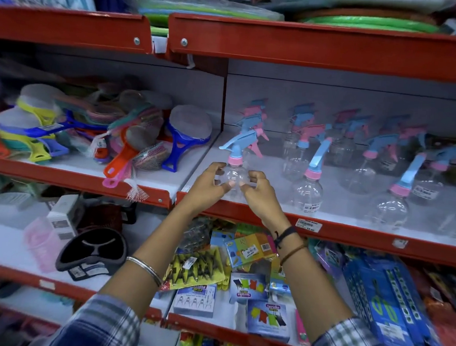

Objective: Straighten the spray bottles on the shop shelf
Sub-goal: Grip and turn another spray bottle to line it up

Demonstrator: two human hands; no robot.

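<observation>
- A clear spray bottle (234,173) with a pink collar and a blue trigger head stands upright at the front left corner of the shop shelf (259,210), its nozzle pointing left.
- The left hand (207,184) cups the bottle's round body from the left, fingers curled around the far side and thumb pressed on the near side.
- The right hand (258,193) holds the same body from the right, fingers bent around it and thumb tip on the front, close to the left thumb.
- Both grips are closed onto this one bottle, pinching it between them.
- To its right, a second clear bottle (308,190) stands at the shelf front with its blue trigger head turned toward the back; a barcode sticker shows low on its body.
- Further right, a third bottle (393,205) stands tilted, head leaning right.
- Behind them, more bottles (344,138) with pink and blue heads face varied ways, in loose rows.
- A price tag (308,224) sits on the red front edge of the shelf, just beside the right wrist.
- On the neighbouring shelf to the left lies a heap of coloured strainers (94,129).
- Below, packets of clothes pegs (197,270) lie jumbled.
</observation>
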